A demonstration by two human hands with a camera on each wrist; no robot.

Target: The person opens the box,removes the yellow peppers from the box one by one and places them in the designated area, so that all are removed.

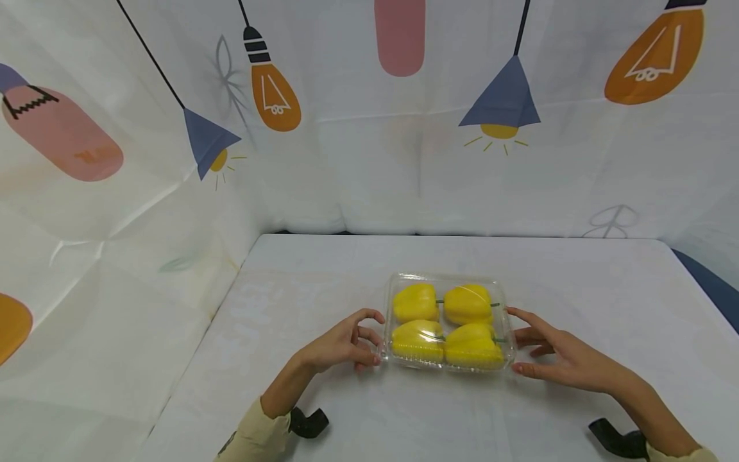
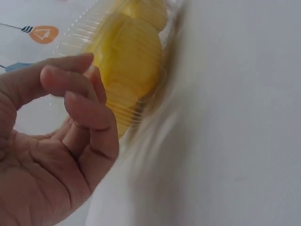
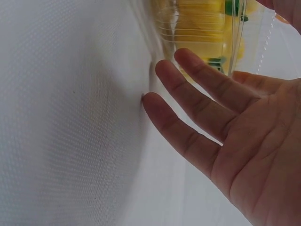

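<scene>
A clear plastic clamshell container lies on the white table with several yellow bell peppers inside, their green stems pointing right. My left hand is at its left side, fingers loosely bent and fingertips right at the rim. In the left wrist view the bent fingers overlap the container's ridged side, with no part of it between them. At the right side is my right hand, its fingers spread and fairly straight, fingertips close to the wall. The right wrist view shows these extended fingers beside the container.
The white table reaches back to a hanging white cloth printed with lamps and bulbs. The same cloth runs along the left side. A black curved piece sits at the left wrist, another at the right.
</scene>
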